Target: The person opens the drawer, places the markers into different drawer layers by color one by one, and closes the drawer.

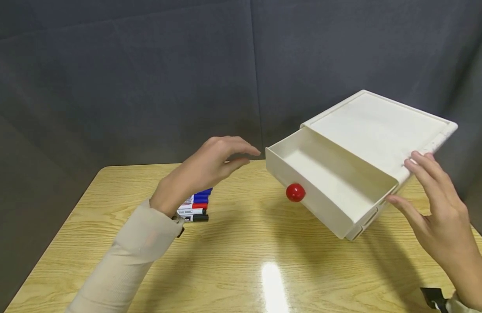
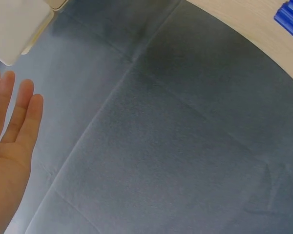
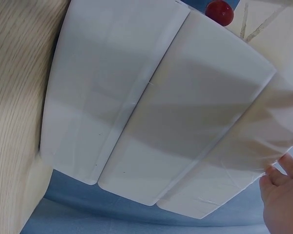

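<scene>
My left hand with thumb and fingers narrowly parted, just left of the pulled-out drawer, my right hand spread wide, touching the right edge of the white cabinet, cabinet right, markers left.

The drawer is off-white, its knob red.

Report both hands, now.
Left hand: open, holding nothing, fingertips just short of the pulled-out drawer.
Right hand: open, fingers at the edge of the white cabinet, not wrapped round it.
</scene>
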Action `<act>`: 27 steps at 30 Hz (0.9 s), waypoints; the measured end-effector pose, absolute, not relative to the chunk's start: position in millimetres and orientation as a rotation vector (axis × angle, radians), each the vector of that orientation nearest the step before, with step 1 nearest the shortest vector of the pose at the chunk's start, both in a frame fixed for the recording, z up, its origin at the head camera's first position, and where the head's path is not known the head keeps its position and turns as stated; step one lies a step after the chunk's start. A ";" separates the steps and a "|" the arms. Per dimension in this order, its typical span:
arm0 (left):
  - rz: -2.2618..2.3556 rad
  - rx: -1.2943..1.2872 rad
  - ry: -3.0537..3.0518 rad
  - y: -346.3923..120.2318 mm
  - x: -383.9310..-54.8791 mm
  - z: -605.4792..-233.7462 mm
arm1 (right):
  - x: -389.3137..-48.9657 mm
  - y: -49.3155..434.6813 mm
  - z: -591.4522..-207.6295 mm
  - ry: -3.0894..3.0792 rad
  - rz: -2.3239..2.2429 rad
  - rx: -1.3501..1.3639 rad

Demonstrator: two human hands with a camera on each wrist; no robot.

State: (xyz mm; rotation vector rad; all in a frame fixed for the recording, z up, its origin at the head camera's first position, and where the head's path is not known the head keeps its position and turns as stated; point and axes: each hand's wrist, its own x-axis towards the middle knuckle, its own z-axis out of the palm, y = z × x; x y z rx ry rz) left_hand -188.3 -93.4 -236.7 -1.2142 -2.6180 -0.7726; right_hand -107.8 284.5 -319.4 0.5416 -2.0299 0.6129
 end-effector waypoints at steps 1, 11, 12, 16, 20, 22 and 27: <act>-0.775 -1.211 -2.617 -94.7 -188.3 -237.5 | -107.9 284.5 -319.8 -2.028 0.613 0.542; -0.821 -1.160 -2.614 -110.5 -185.9 -244.9 | -109.2 282.4 -320.9 -2.017 0.624 0.544; -0.831 -1.150 -2.621 -112.3 -185.5 -246.0 | -109.1 282.3 -320.7 -2.018 0.624 0.543; -0.855 -1.129 -2.639 -118.6 -184.6 -250.2 | -109.2 282.7 -320.2 -2.016 0.626 0.539; -0.850 -1.109 -2.659 -122.4 -184.0 -253.4 | -109.2 284.1 -320.5 -2.023 0.622 0.537; -0.846 -1.100 -2.666 -123.8 -183.7 -254.8 | -109.4 284.8 -320.8 -2.031 0.616 0.536; -0.823 -1.085 -2.674 -127.2 -183.7 -258.5 | -109.8 285.3 -321.3 -2.032 0.618 0.538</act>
